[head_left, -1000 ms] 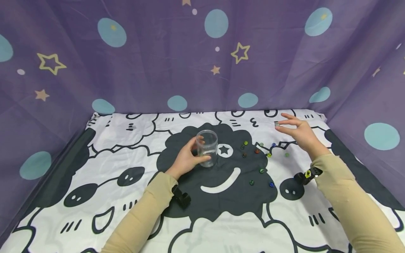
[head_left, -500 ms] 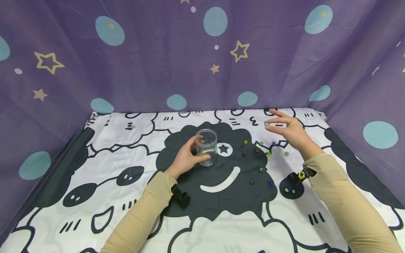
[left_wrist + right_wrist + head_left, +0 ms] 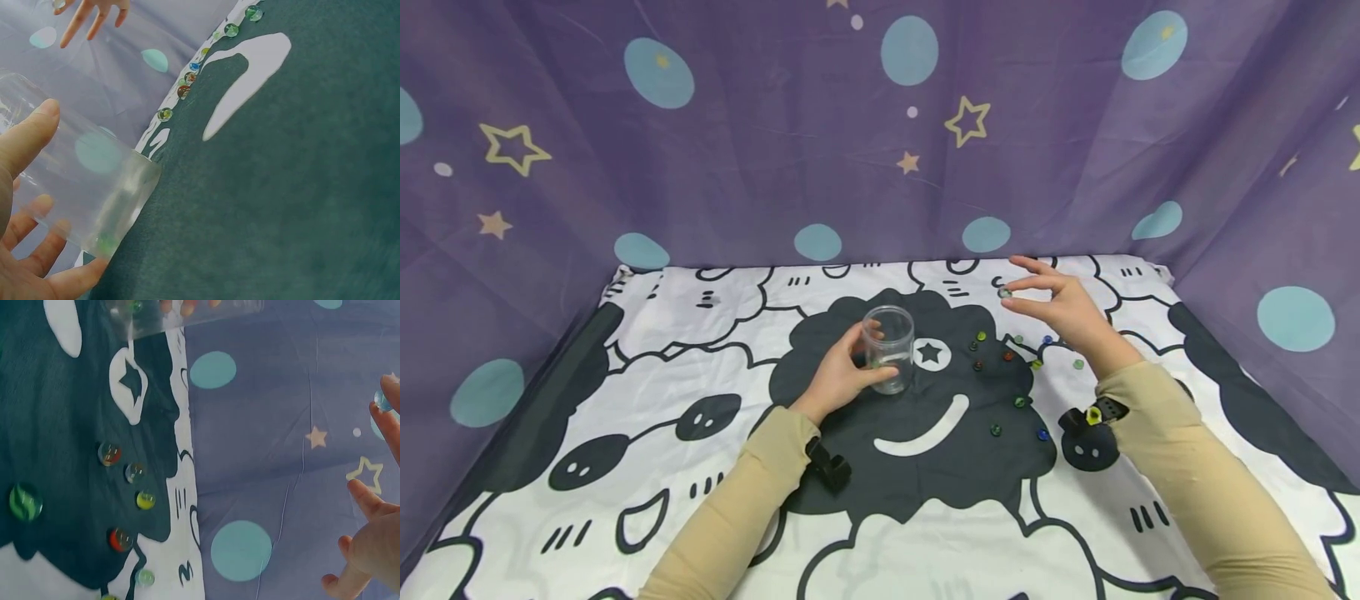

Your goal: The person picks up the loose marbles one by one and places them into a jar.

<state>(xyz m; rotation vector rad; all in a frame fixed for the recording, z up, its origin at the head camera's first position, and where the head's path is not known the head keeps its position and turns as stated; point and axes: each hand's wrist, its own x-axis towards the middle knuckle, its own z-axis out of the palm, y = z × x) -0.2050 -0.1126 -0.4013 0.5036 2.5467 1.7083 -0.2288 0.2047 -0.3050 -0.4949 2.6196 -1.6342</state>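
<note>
Near the middle of the cloth, my left hand (image 3: pixel 837 379) grips a clear, lidless plastic jar (image 3: pixel 901 332), thumb on the near side and fingers around the back. The jar stands upright on the dark cloud print, and a green marble (image 3: pixel 107 242) shows at its bottom in the left wrist view. My right hand (image 3: pixel 1070 315) is raised above the cloth to the right of the jar, pinching a pale clear marble (image 3: pixel 1005 292) between thumb and index finger. Its other fingers are spread. The same marble (image 3: pixel 382 400) appears at the right edge of the right wrist view.
Several glass marbles lie scattered right of the jar, among them a green marble (image 3: pixel 1019 402), a blue marble (image 3: pixel 1042 435) and a red marble (image 3: pixel 1008 356). A printed cloth (image 3: pixel 715 517) covers the table. Behind it hangs a purple curtain (image 3: pixel 760 150).
My right hand has moved left toward the jar, carrying the pinched marble. The left hand and the jar have stayed in place.
</note>
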